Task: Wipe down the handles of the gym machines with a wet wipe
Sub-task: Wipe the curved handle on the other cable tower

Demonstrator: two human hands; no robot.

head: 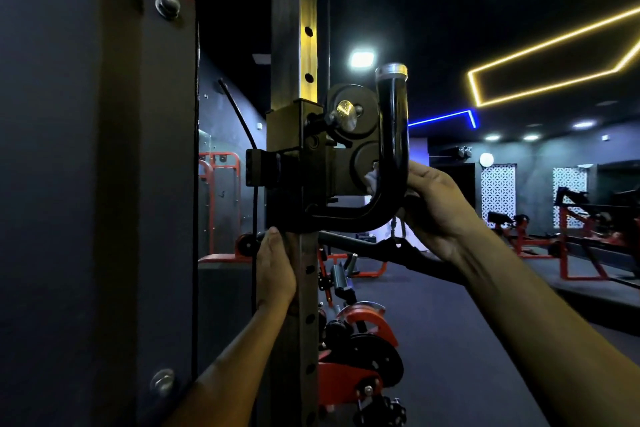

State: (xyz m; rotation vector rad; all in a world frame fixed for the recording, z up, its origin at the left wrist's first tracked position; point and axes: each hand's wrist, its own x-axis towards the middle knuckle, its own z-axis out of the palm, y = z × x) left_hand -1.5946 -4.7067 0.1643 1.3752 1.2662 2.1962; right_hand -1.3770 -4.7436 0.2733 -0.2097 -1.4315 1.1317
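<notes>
Dim gym space stretches behind the machine, with a dark floor (467, 322), red frames (571, 246) along the far wall and a yellow light strip (554, 42) angled across the black ceiling. Close to the camera stands a metal post (304, 55) with a row of holes down its face, and a black carriage (298, 163) is clamped round it. A silver knob (346, 114) sticks out of the carriage towards the viewer.

From the bottom of the carriage a black curved handle (389, 163) runs out to the right and bends upwards, ending in a silver cap (391, 70). The right hand (436, 208) is wrapped round the bend of this handle from the right side, fingers curled behind the tube. A white wipe (371, 180) shows just to the left of the tube, pressed against it by those fingers, at about the height of the carriage's lower round plate.

The left hand (275, 274) is lower down, gripping the post just under the carriage, with its fingers curled round the left edge and the back of the hand facing the camera. Red and black weight plates (367, 347) sit low behind the post.
</notes>
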